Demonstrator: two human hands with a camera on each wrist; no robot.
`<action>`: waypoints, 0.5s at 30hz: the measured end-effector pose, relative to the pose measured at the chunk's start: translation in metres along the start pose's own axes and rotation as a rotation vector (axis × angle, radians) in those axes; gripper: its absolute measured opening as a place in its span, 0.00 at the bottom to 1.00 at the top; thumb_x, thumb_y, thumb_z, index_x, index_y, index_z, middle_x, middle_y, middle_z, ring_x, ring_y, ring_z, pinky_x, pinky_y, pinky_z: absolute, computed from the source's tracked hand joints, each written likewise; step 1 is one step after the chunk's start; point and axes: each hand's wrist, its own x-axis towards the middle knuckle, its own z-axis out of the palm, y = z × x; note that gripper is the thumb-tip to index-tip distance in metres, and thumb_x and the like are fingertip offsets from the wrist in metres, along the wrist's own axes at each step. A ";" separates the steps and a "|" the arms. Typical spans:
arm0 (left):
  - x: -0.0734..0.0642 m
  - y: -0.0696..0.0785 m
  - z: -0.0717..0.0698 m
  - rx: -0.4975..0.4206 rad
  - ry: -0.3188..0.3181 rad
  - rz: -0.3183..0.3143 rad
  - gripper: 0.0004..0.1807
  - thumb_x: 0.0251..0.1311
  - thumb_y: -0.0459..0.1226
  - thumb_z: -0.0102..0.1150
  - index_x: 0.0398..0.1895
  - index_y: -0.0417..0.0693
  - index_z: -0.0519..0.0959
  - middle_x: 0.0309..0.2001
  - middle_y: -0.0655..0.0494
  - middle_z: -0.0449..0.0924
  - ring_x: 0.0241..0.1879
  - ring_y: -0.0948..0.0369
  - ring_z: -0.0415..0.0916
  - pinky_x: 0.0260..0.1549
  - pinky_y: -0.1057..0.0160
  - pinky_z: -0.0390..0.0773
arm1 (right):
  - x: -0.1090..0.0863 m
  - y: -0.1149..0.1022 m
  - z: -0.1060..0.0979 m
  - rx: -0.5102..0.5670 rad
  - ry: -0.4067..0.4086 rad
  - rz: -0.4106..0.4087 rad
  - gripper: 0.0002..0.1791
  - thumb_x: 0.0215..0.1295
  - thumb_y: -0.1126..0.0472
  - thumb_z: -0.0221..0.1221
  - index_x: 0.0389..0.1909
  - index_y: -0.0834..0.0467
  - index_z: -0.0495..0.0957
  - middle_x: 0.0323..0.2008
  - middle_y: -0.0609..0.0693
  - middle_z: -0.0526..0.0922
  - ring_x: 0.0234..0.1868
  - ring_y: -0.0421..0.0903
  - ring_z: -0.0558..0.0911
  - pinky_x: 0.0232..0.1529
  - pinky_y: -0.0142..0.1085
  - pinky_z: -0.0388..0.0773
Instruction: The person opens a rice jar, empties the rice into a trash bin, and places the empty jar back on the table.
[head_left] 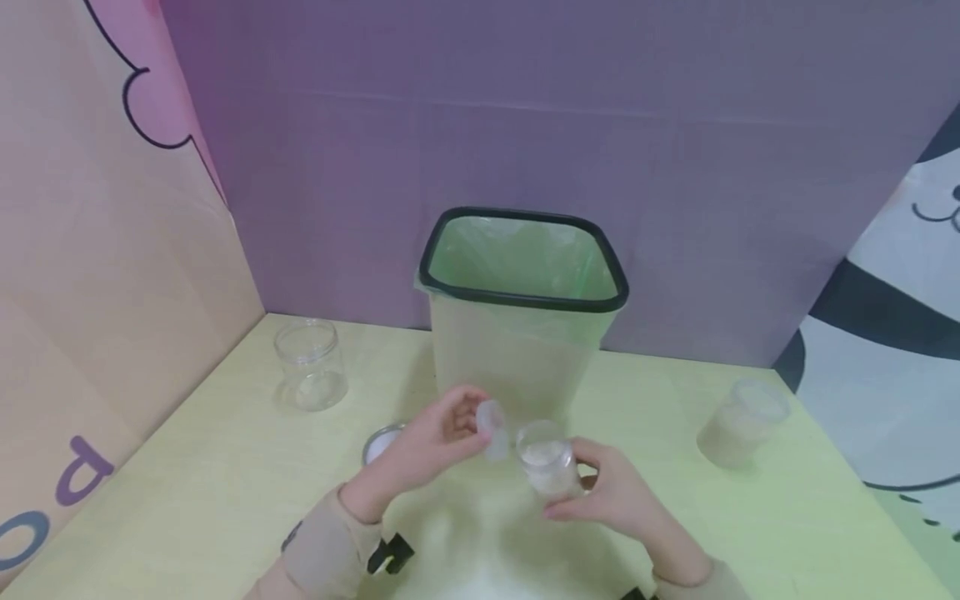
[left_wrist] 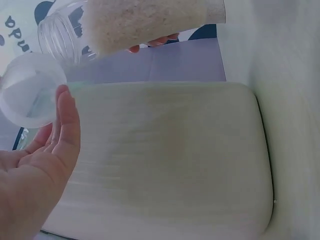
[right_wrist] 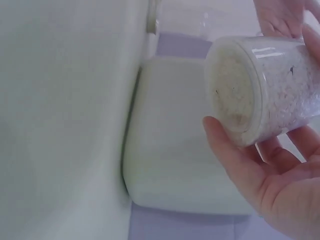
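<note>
The left hand (head_left: 438,433) pinches a translucent round cap (head_left: 492,429) between thumb and fingers, and just to the right of it the right hand (head_left: 615,492) has its fingers curled around a clear jar (head_left: 551,473) with pale grains inside. Both of these things are held above the table (head_left: 187,500), on the near side of the bin (head_left: 510,342) with black rim. A second jar (head_left: 311,367) stands at far left, and a third jar (head_left: 738,429) stands at right.
</note>
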 end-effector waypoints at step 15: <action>0.005 -0.020 0.011 0.144 -0.158 -0.132 0.35 0.52 0.34 0.65 0.63 0.30 0.64 0.56 0.40 0.72 0.51 0.51 0.76 0.48 0.73 0.76 | -0.007 -0.005 -0.041 0.017 0.170 0.069 0.31 0.42 0.69 0.71 0.52 0.70 0.73 0.42 0.28 0.80 0.43 0.32 0.79 0.42 0.31 0.81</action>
